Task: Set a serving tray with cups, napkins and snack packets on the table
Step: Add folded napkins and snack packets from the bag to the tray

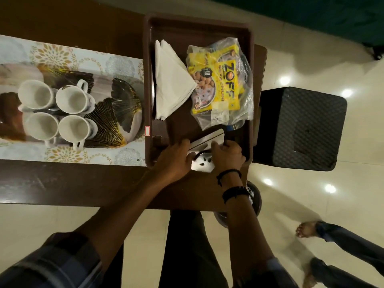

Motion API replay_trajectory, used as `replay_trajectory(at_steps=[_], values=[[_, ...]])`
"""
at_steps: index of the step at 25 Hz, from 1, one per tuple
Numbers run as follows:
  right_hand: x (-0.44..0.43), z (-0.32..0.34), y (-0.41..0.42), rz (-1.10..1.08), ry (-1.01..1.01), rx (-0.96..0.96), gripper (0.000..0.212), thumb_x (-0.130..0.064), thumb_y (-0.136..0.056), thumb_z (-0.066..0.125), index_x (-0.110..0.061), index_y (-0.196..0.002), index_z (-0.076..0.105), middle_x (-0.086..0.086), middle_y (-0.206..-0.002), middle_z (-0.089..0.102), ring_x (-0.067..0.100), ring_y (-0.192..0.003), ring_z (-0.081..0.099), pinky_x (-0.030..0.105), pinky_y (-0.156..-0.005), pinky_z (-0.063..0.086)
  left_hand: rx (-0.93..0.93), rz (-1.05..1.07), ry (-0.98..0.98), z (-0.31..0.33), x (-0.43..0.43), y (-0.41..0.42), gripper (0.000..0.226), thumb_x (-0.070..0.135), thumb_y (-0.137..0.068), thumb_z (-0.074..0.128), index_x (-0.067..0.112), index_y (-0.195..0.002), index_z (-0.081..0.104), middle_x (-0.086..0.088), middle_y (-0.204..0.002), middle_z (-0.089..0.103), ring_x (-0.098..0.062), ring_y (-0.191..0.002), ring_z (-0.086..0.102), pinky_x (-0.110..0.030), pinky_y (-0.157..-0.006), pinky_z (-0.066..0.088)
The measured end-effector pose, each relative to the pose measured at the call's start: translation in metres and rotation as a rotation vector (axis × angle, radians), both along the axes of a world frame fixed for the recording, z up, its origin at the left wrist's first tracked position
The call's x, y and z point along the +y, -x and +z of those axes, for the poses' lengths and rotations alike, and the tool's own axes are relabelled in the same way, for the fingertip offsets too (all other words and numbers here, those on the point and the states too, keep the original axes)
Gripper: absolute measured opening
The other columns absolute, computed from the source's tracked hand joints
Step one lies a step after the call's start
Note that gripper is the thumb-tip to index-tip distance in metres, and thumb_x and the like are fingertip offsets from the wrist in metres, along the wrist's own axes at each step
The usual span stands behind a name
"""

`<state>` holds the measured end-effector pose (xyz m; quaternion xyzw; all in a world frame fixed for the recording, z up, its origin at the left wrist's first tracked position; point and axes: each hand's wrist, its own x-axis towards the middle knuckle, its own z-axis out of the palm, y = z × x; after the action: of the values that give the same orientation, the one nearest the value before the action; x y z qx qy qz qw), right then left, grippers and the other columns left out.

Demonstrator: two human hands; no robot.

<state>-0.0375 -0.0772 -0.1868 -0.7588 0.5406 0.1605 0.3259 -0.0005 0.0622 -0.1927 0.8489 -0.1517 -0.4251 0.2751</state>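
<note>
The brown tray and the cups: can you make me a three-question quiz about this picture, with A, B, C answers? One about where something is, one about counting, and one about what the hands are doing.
1. Where are the white napkins?
A. in the brown tray
B. under the cups
C. on the floor

2. How many white cups stand on the patterned tray?
A. two
B. four
C. six

3. What are the left hand and right hand doing?
A. resting flat
B. waving
C. holding a white and silver object

Answers: 1 A, napkins lie beside the yellow snack packets inside it. 2 B, two rows of two. 3 C, both hands grip it at the tray's near edge.
</note>
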Motion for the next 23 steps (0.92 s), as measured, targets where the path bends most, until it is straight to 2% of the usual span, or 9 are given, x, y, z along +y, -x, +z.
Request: replay_trajectory(at_steps=[2,5,7,11,13,16,19,22,23], values=[[-0.004,0.005,-0.002,-0.060,-0.086,-0.119,0.033,-0.031,-0.088,0.061,-0.014,-0.116,0.061,-0.001,-0.093,0.067,0.029,-0.107,0.059,0.046,-0.093,0.050,0.050,0.088,0.019,-0.002,-0.002,-0.001,0.039,0.033,-0.097,0.048,0.012,-0.130,0.043,-0.013,-0.127,0.055,-0.031,-0.117,0.054,-0.048,-0.095,0.046],[-0.008,0.022,-0.003,-0.034,-0.133,-0.311,0.030,-0.029,-0.088,0.065,-0.014,-0.114,0.061,-0.011,-0.070,0.061,0.002,-0.071,0.064,0.024,-0.065,0.056,0.061,0.224,0.136,0.004,0.001,-0.007,0.044,0.040,-0.098,0.042,0.012,-0.132,0.047,-0.012,-0.127,0.053,-0.026,-0.115,0.054,-0.039,-0.092,0.046],[-0.007,0.037,-0.005,0.045,-0.177,-0.413,0.025,-0.024,-0.088,0.067,-0.015,-0.110,0.062,-0.007,-0.070,0.061,-0.001,-0.062,0.061,0.018,-0.057,0.053,0.027,0.273,0.215,0.013,0.007,-0.008,0.043,0.043,-0.097,0.041,0.013,-0.126,0.054,-0.010,-0.114,0.056,-0.022,-0.104,0.057,-0.033,-0.082,0.045],[0.008,0.065,-0.018,0.182,-0.267,-0.570,0.034,-0.014,-0.083,0.072,-0.012,-0.116,0.062,0.000,-0.081,0.060,0.010,-0.074,0.060,0.022,-0.071,0.055,0.124,0.468,0.316,0.030,0.029,-0.011,0.034,0.045,-0.096,0.039,0.022,-0.106,0.061,0.000,-0.093,0.065,-0.005,-0.087,0.061,-0.022,-0.072,0.046],[0.020,0.075,-0.028,0.176,-0.402,-0.551,0.046,-0.018,-0.079,0.076,-0.014,-0.122,0.059,0.002,-0.105,0.065,0.017,-0.095,0.066,0.033,-0.087,0.056,0.193,0.678,0.396,0.038,0.045,-0.015,0.028,0.044,-0.097,0.039,0.028,-0.105,0.061,0.009,-0.096,0.066,0.005,-0.090,0.059,-0.017,-0.077,0.046],[0.049,0.082,-0.049,0.234,-0.594,-0.481,0.046,-0.019,-0.079,0.076,-0.012,-0.120,0.059,0.007,-0.116,0.069,0.018,-0.106,0.067,0.043,-0.092,0.055,0.290,1.038,0.478,0.042,0.072,-0.028,0.030,0.041,-0.098,0.040,0.027,-0.112,0.062,0.001,-0.113,0.068,-0.010,-0.110,0.061,-0.035,-0.097,0.049],[0.090,0.082,-0.070,0.367,-0.568,-0.494,0.035,-0.015,-0.080,0.075,-0.004,-0.110,0.062,0.011,-0.105,0.072,0.019,-0.094,0.071,0.041,-0.080,0.060,0.358,1.266,0.566,0.046,0.096,-0.045,0.027,0.037,-0.099,0.042,0.029,-0.106,0.066,-0.003,-0.115,0.069,-0.019,-0.112,0.062,-0.047,-0.100,0.048],[0.130,0.079,-0.094,0.525,-0.528,-0.540,0.032,-0.014,-0.083,0.072,-0.011,-0.113,0.061,-0.006,-0.106,0.071,0.005,-0.097,0.069,0.022,-0.079,0.057,0.327,1.347,0.686,0.044,0.125,-0.059,0.028,0.031,-0.101,0.040,0.022,-0.114,0.064,0.000,-0.111,0.071,-0.017,-0.105,0.067,-0.041,-0.087,0.057],[0.141,0.079,-0.104,0.582,-0.517,-0.550,0.035,-0.014,-0.084,0.071,-0.011,-0.117,0.060,-0.005,-0.109,0.069,0.006,-0.102,0.067,0.021,-0.083,0.056,0.294,1.352,0.690,0.043,0.136,-0.064,0.028,0.029,-0.101,0.041,0.020,-0.117,0.063,0.001,-0.108,0.072,-0.014,-0.101,0.068,-0.036,-0.081,0.059]])
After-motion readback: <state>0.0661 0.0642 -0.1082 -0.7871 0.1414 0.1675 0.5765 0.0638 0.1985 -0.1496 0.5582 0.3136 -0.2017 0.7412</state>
